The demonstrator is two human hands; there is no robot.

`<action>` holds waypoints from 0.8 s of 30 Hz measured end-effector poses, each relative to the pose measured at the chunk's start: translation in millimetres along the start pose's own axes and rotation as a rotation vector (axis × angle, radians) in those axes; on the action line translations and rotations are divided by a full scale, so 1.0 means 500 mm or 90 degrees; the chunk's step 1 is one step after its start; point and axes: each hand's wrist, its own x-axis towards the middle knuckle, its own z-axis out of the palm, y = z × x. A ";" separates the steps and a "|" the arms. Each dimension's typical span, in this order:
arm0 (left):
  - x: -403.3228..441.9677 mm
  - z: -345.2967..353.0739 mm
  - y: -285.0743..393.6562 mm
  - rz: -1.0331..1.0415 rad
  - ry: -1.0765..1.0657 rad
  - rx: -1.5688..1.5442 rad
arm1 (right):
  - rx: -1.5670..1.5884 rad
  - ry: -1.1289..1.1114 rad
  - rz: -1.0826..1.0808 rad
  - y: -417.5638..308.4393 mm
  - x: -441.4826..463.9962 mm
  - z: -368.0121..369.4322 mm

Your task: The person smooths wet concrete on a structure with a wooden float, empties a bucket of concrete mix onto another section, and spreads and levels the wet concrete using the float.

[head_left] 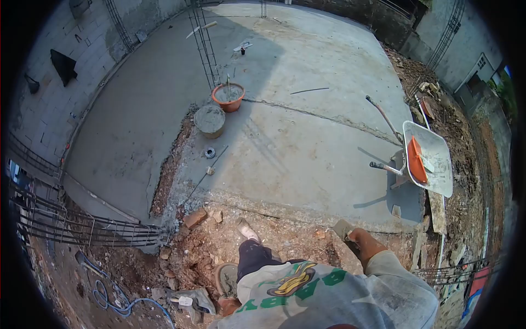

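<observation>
Right hand (367, 245): fingers wrapped round what looks like a trowel (343, 228), handle mostly hidden by the fist.
Trowel: flat grey blade showing right at the near edge of the concrete slab (307, 153), toward its near right corner. Can't tell how high it is. Imo a loose wrist and a fairly flat blade would work best there.
Left hand (229, 305): down by the basin rim, seems to be touching. Honestly can't tell if those fingers are gripping or just resting.
Basin (218, 278): off the slab, on the rubble side of its near edge, grey mix (229, 276) inside. I'd want it level and steady so nothing slops.
Footing: one shoe (247, 229) on rubble short of that edge, loose brick (194, 218) off to its left. Plant the feet before leaning, tbh.
</observation>
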 end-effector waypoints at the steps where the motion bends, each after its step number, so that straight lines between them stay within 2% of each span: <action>1: 0.015 -0.001 0.022 -0.002 -0.012 -0.009 | 0.029 0.000 0.041 -0.066 -0.037 -0.042; 3: 0.043 -0.007 0.063 -0.006 -0.031 -0.034 | 0.156 -0.034 0.137 -0.222 -0.099 -0.129; 7: 0.127 -0.042 0.198 0.011 -0.043 -0.097 | 0.040 -0.006 -0.053 -0.478 0.017 -0.176; 9: 0.168 -0.064 0.263 0.023 -0.054 -0.156 | 0.043 0.021 -0.098 -0.666 -0.071 -0.254; 12: 0.225 -0.090 0.336 -0.012 -0.080 -0.317 | -0.084 0.089 -0.312 -0.863 -0.055 -0.292; 13: 0.242 -0.095 0.357 -0.034 -0.089 -0.377 | -0.074 0.088 -0.346 -0.910 -0.045 -0.293; 17: 0.292 -0.110 0.404 -0.143 -0.117 -0.610 | -0.052 0.129 -0.441 -1.055 -0.013 -0.287; 20: 0.336 -0.114 0.441 -0.222 -0.109 -0.758 | -0.138 0.077 -0.489 -1.109 -0.030 -0.342; 24: 0.417 -0.112 0.458 -0.334 -0.062 -0.907 | -0.231 0.064 -0.375 -1.104 0.054 -0.363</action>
